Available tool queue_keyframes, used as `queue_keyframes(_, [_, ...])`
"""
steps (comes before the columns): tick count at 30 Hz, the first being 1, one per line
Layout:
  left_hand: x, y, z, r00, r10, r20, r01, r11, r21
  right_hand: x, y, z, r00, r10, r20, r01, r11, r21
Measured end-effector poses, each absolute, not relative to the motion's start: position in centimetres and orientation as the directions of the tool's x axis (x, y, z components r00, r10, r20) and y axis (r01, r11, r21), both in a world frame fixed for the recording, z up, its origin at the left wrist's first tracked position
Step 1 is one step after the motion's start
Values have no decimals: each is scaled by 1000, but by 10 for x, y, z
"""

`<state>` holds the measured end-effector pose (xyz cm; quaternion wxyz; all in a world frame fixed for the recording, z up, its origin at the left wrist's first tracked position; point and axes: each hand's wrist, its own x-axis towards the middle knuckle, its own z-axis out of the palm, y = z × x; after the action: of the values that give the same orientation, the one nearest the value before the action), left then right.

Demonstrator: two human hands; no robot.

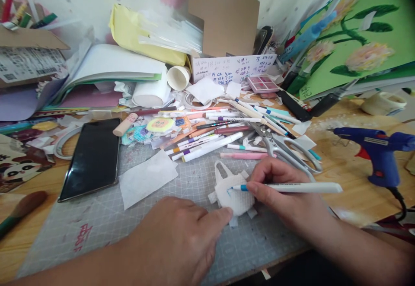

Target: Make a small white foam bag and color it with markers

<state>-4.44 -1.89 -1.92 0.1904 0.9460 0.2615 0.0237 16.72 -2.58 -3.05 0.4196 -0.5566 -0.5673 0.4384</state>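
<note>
My right hand (285, 191) grips a white marker with a blue tip (292, 187) like a pen. Its tip touches a small white textured paper cut-out (235, 193) lying on the grey cutting mat (129, 230). My left hand (175, 243) rests on the mat, fingers curled under, with the thumb pressing the cut-out's lower left edge. The cut-out has small tabs and a loop at its top.
A black phone (92, 158) lies at the mat's left, a white tissue piece (145, 182) beside it. Several markers (210, 141) and scissors (285, 147) are heaped behind the cut-out. A blue glue gun (379, 152) stands at the right. Papers, cardboard and tape rolls crowd the back.
</note>
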Motion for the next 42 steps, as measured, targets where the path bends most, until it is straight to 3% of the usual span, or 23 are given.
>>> queue_keyframes(15, [-46,-19,-21,851,526,0,488,-789,373,170,-27,-34,-19,1000,-21,245,-16,-969])
queue_keyframes(20, [-45,-19,-20,858,514,0,479,-799,365,174,-26,-38,42,998,-51,162,-57,-985])
queue_keyframes(42, [-46,-18,-18,858,513,11,478,-807,348,176,-28,-45,77,993,-90,71,-95,-993])
